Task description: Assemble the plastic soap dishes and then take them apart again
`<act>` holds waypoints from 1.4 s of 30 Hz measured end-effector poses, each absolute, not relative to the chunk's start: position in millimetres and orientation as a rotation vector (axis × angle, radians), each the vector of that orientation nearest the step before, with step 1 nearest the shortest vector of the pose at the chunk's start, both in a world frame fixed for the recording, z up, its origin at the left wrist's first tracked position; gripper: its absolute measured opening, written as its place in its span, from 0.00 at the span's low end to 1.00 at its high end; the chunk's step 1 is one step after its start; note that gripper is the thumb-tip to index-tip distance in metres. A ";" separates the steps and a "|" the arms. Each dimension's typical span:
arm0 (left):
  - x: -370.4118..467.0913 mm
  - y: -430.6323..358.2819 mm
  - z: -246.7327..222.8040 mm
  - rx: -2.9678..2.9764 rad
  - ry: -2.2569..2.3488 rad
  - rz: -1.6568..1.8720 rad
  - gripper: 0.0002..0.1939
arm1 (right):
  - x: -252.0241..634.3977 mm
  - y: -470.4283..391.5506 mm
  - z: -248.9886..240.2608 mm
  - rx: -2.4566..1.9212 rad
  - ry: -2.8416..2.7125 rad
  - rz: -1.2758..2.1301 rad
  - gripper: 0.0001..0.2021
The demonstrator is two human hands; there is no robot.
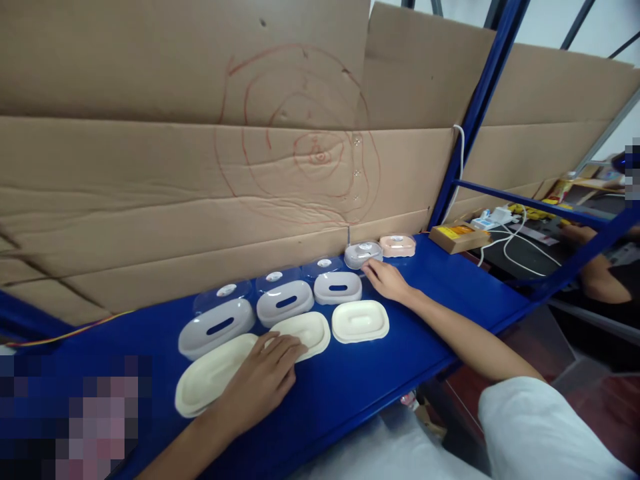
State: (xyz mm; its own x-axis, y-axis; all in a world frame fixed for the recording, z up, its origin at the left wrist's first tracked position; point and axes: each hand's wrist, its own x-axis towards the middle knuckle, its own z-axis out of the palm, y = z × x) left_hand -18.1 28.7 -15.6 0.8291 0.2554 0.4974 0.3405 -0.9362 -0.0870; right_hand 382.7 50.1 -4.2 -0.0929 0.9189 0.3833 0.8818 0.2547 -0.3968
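Note:
My left hand (273, 365) lies over the middle cream oval tray (313, 330), fingers stretched and touching its top. Part of that tray is hidden under the fingers. Beside it, a longer cream tray (210, 377) is partly covered by my wrist, and a smaller cream tray (360, 321) sits to the right. Farther back, my right hand (384, 277) has its fingertips closed at the front edge of a grey soap dish (363, 255) with a clear lid. Three grey oval pieces with slots, including the smallest one (337, 288), form a row behind the cream trays.
Clear lids with white stickers (275, 277) lie behind the grey pieces. A pink lidded soap dish (397, 245) and a cardboard box (459, 237) stand at the back right. Cardboard panels (165, 167) wall the blue table (450, 287). Another person's arm (600, 267) is at far right.

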 end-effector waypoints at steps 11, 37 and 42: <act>-16.2 26.0 -14.8 -2.873 -0.489 -0.692 0.12 | 371.0 -4.2 47.0 -1.343 -2.365 0.747 0.30; -59.3 25.0 13.4 -2.733 -0.959 -0.185 0.40 | 338.0 5.4 7.3 -1.265 -2.452 0.240 0.20; -74.2 6.8 17.3 -2.603 -1.466 -0.006 0.47 | 337.5 2.5 2.8 -1.108 -2.464 0.168 0.30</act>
State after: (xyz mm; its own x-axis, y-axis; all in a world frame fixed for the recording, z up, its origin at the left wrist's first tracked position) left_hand -74.2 6.8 17.3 0.5212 0.8498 0.0788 0.8504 -0.5094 -0.1317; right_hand 337.5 2.5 2.8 -0.5877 0.7366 0.3347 0.6844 0.6732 -0.2799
